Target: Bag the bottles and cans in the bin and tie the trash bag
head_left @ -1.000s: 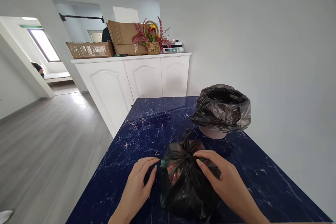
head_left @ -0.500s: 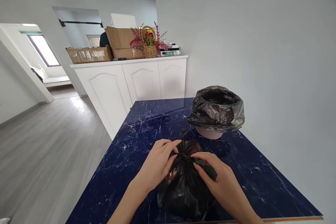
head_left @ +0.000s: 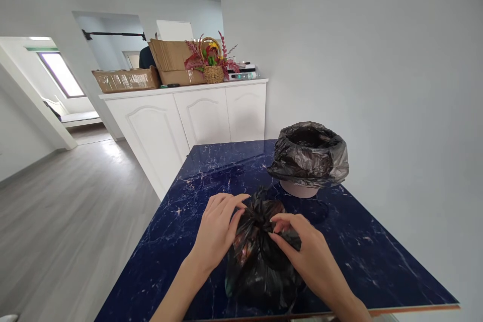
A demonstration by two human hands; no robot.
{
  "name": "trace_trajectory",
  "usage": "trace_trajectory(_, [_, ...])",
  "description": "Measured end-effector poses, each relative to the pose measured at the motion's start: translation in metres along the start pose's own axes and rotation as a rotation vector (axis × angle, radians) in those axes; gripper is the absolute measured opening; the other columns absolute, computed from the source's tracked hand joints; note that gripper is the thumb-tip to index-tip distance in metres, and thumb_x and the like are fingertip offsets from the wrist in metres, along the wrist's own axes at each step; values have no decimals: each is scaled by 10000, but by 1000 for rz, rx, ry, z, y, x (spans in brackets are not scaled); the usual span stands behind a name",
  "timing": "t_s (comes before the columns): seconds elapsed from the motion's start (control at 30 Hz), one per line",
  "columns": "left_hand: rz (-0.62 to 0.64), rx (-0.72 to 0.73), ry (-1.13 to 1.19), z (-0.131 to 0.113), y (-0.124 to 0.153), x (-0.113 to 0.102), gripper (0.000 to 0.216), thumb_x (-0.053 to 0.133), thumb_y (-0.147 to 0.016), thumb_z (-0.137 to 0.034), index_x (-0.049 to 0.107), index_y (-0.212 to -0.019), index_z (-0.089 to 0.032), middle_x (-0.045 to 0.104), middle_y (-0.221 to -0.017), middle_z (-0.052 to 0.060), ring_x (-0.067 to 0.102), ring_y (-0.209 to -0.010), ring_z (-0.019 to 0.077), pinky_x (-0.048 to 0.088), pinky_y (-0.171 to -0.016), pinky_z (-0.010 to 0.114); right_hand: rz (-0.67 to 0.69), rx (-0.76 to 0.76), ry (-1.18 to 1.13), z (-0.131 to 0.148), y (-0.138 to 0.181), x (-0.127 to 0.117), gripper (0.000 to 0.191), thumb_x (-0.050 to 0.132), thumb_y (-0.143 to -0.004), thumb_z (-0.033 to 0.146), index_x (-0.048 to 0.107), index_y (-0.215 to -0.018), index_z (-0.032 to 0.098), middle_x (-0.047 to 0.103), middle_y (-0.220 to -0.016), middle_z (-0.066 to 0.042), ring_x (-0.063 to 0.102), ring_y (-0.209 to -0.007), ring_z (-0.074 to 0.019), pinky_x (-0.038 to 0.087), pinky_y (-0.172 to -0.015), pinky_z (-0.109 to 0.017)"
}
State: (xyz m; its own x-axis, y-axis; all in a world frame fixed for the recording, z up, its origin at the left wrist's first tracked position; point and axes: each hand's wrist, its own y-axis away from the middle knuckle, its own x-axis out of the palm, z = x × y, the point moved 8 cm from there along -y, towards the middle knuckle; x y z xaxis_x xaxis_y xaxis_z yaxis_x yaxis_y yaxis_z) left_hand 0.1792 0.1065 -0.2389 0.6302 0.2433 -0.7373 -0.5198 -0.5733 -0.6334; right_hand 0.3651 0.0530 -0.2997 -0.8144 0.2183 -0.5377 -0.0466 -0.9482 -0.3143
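A filled black plastic bag (head_left: pixel 264 276) sits on the dark blue marbled table (head_left: pixel 181 211) right in front of me. Its top is gathered and twisted into a knot, with a loose tuft standing up behind. From the left side, my left hand (head_left: pixel 219 226) pinches the plastic at the gathered neck between thumb and fingers. Opposite it, my right hand (head_left: pixel 302 241) has its thumb and fingertips closed on the plastic just right of the knot. Something reddish shows faintly through the thin bag.
A pale bin (head_left: pixel 300 189) lined with a black bag (head_left: pixel 309 158) stands at the table's back right, near the wall. Behind is a white cabinet (head_left: pixel 151 126) holding cardboard boxes (head_left: pixel 126 80) and a flower basket (head_left: pixel 214 74). A person in dark clothing (head_left: pixel 146 58) is partly visible beyond.
My left hand has moved left and slightly up, drawing plastic outward from the neck. My right hand stays by the knot, its fingertips closer together. The view has shifted slightly.
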Motion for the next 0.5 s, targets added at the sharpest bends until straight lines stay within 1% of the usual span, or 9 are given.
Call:
trace_trajectory(0.1, [-103, -102, -4, 15, 3, -9, 284, 572, -1065, -173, 611, -1324, -283, 768, -1056, 30, 674, -1072, 260, 502, -1013, 479, -16, 0, -4, -1, 2, -5, 182, 596, -1042, 339, 638, -1218, 361, 704, -1058, -26, 718, -986, -250, 595, -805, -369])
trace_trajectory(0.17, [-163, -198, 6, 28, 6, -14, 223, 584, -1055, -208, 644, -1257, -282, 774, -1071, 32, 684, -1109, 271, 502, -1022, 483, -40, -15, 3, -2, 5, -10, 172, 579, -1056, 367, 634, -1218, 361, 698, -1057, -27, 716, -973, -241, 588, -780, -347])
trace_trajectory(0.23, [-222, -325, 29, 45, 12, -21, 173, 598, -1040, -259, 665, -1199, -276, 778, -1090, 39, 694, -1122, 286, 521, -992, 474, -69, -24, 18, -3, 9, -15, 169, 554, -1071, 396, 630, -1217, 356, 691, -1047, -32, 715, -943, -233, 580, -737, -325])
trace_trajectory(0.33, [-294, -529, 83, 71, 23, -29, 175, 615, -1015, -345, 673, -1160, -265, 782, -1069, 44, 724, -1049, 287, 552, -906, 436, -108, -15, 45, -7, 15, -22, 206, 504, -1091, 408, 607, -1258, 343, 671, -1032, -45, 710, -901, -224, 568, -677, -300])
trace_trajectory(0.4, [-314, -610, 118, 83, 29, -32, 203, 620, -1003, -382, 669, -1155, -257, 779, -1026, 42, 735, -994, 274, 554, -886, 417, -125, 1, 60, -10, 19, -24, 255, 461, -1104, 402, 578, -1322, 339, 652, -1021, -55, 703, -860, -219, 548, -612, -284])
trace_trajectory(0.47, [-299, -640, 141, 88, 32, -31, 234, 621, -992, -393, 654, -1172, -247, 771, -1021, 47, 733, -986, 268, 553, -873, 405, -119, 5, 75, -10, 20, -24, 307, 424, -1111, 392, 548, -1387, 342, 628, -1011, -58, 687, -801, -211, 531, -563, -278])
trace_trajectory(0.5, [-281, -639, 152, 88, 32, -29, 252, 621, -988, -394, 644, -1188, -243, 766, -1052, 56, 728, -1011, 270, 554, -864, 399, -103, 3, 81, -10, 19, -22, 328, 416, -1111, 387, 537, -1414, 348, 617, -1012, -57, 679, -786, -207, 535, -563, -280])
